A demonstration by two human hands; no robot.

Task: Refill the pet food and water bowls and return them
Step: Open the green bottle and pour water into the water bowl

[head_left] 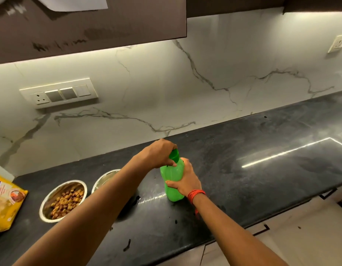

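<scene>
My right hand (185, 181) clamps the green bottle (173, 181) upright on the surface (252, 169); my left hand (162, 152) pinches its cap (174, 155). I keep the bottle vertical. Food bowl (63, 200) full; second bowl (105, 179) beside it.

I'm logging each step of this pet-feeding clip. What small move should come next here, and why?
Probably finish opening the green bottle: the left hand is on its cap while the right hand steadies the body. The kibble bowl is already filled; the second bowl, mostly hidden behind the left arm, likely awaits water.
</scene>
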